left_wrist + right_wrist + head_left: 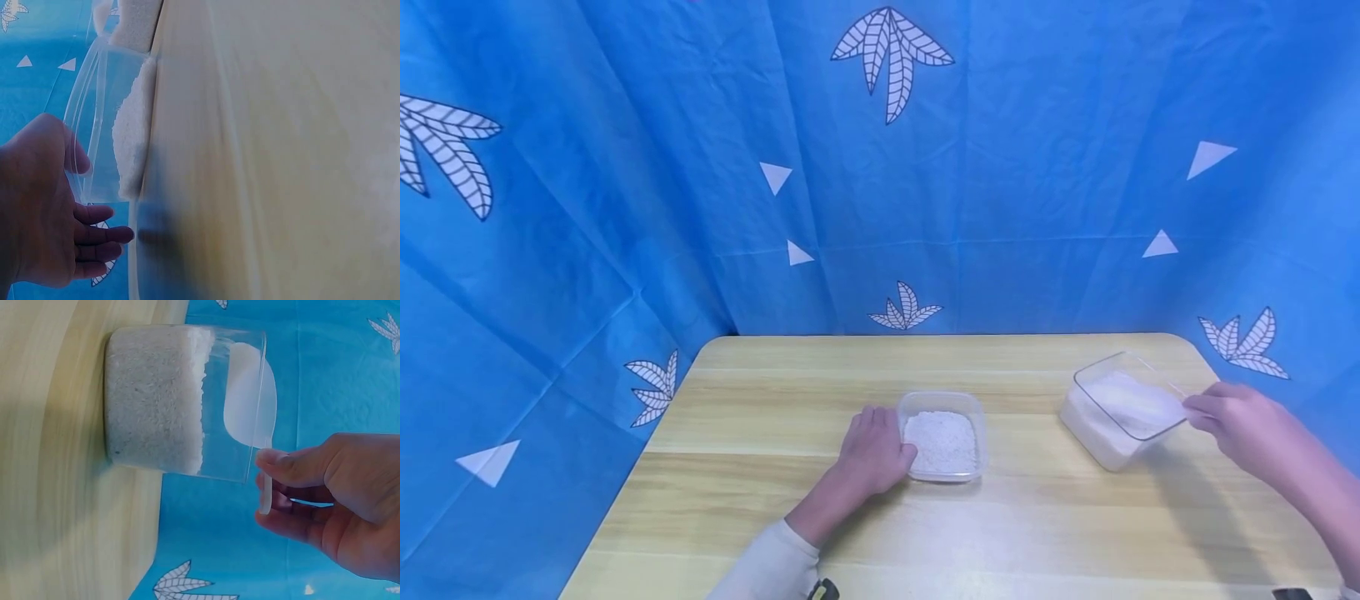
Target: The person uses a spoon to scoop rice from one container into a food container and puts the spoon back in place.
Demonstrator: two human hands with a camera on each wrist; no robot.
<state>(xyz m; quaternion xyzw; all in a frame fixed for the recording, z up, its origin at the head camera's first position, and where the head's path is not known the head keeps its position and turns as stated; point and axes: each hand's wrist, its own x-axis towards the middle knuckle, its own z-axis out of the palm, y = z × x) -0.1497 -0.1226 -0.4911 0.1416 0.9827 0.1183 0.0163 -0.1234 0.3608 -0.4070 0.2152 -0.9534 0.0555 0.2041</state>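
My right hand (pixel 1247 425) pinches the handle of a white plastic scoop (pixel 251 397) between thumb and fingers. The scoop's bowl is inside the upper part of a tall clear container (pixel 228 464), above the white rice-like grains (pixel 153 400) that fill its lower part. My left hand (pixel 874 450) rests against the left side of a small, low clear plastic container (pixel 945 477). In the left wrist view, its thumb touches the wall while the other fingers extend loosely past it. White grains (pixel 942 440) lie inside this small container.
Both containers stand on a light wood table (pixel 760 417), the tall one near the right edge. A blue curtain (pixel 1037 167) with white leaf and triangle prints hangs behind the table and along its left side.
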